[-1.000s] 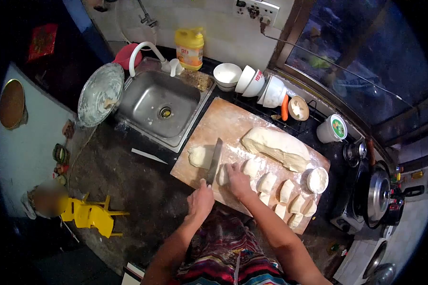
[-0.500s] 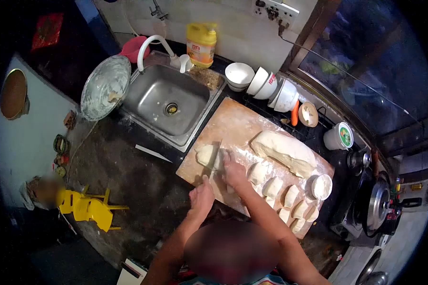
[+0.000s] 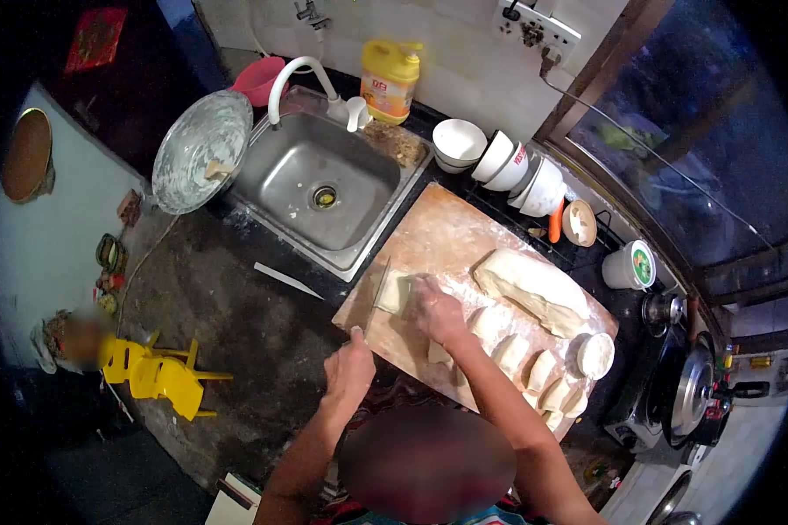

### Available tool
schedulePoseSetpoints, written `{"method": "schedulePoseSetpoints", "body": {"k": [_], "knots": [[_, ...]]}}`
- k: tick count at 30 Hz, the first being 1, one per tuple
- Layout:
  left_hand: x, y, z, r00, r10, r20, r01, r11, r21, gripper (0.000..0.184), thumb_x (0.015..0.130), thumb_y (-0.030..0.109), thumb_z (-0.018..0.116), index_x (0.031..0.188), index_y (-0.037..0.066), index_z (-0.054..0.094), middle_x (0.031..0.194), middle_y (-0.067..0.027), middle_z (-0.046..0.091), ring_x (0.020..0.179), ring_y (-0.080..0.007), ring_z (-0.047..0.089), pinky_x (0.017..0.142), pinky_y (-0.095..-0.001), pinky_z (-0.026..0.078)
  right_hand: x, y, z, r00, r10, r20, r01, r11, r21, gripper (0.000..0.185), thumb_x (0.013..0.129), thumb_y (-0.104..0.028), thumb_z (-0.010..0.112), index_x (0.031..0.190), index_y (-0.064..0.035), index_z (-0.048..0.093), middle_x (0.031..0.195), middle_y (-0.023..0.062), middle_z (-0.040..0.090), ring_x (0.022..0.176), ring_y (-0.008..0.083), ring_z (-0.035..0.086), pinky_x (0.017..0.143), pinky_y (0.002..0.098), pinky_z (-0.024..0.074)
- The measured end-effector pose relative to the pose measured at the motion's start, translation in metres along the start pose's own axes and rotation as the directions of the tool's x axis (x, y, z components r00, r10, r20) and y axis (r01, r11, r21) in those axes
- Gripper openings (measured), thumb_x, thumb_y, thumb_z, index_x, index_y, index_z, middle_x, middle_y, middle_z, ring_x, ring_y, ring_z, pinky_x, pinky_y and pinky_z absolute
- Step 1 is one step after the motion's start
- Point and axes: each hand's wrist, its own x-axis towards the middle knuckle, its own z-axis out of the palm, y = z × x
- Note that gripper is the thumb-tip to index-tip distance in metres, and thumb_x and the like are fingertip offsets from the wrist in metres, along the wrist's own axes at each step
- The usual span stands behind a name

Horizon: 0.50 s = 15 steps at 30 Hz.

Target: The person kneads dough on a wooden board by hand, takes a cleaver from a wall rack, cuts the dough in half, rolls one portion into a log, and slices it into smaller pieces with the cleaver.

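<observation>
My left hand (image 3: pixel 350 366) is closed around the handle end of a knife (image 3: pixel 378 296), its thin blade pointing away from me across the wooden board. Just right of the blade lies a short piece of dough (image 3: pixel 395 292). My right hand (image 3: pixel 436 312) has its fingers curled over the right end of that piece, hiding part of it. A long dough log (image 3: pixel 534 289) rests farther right on the floured board (image 3: pixel 438 214). Several cut dough pieces (image 3: pixel 511 352) lie near my right forearm, partly covered by it. A round white item (image 3: pixel 595 355) sits at the board's right corner.
Beyond the board's left edge is a steel sink (image 3: pixel 311 188), with a floury metal basin (image 3: pixel 203 153) beside it. Another knife (image 3: pixel 287 280) lies on the dark counter. White bowls (image 3: pixel 460 140) line the back; a lidded pan (image 3: pixel 696 385) stands right. Yellow chairs (image 3: pixel 162 376) are lower left.
The knife and my left hand have moved left, from partway along the dough to its left end. My right hand stays at the dough. The whole view has shifted slightly.
</observation>
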Motion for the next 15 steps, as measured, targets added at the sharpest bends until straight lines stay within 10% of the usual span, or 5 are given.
{"method": "schedulePoseSetpoints", "body": {"k": [12,13,15], "knots": [[-0.004,-0.016,0.029,0.994,0.068,-0.088,-0.076,0.993,-0.089,0.031,0.097,0.020,0.047,0.117,-0.004,0.051,0.089,-0.0260,0.068,0.079,-0.0439,0.067,0.069,-0.0538,0.053,0.028,0.021,0.008,0.987,-0.143,0.066,0.149,0.985,-0.084,0.052,0.075,-0.018,0.066,0.126,-0.0086,0.057,0.121,0.0174,0.063,0.100,0.0377,0.065,0.083,0.0441,0.0546],[-0.007,-0.017,0.028,0.996,0.059,-0.062,-0.066,0.992,-0.109,0.031,0.097,0.020,0.047,0.117,-0.003,0.051,0.089,-0.0260,0.068,0.080,-0.0442,0.067,0.069,-0.0540,0.053,0.035,-0.012,-0.021,0.958,0.140,0.252,-0.085,0.972,-0.217,0.047,0.074,-0.018,0.069,0.121,-0.0138,0.065,0.123,0.0154,0.063,0.104,0.0348,0.065,0.089,0.0404,0.0528],[-0.008,-0.016,0.023,0.995,-0.031,0.093,0.045,0.987,-0.153,0.042,0.100,0.027,0.047,0.134,0.003,0.044,0.105,-0.0261,0.068,0.090,-0.0432,0.068,0.082,-0.0563,0.050,0.040,0.003,-0.006,0.996,-0.086,-0.011,0.085,0.992,-0.093,0.055,0.072,-0.022,0.072,0.125,-0.0132,0.063,0.125,0.0163,0.062,0.112,0.0317,0.062,0.096,0.0403,0.0495]]}}
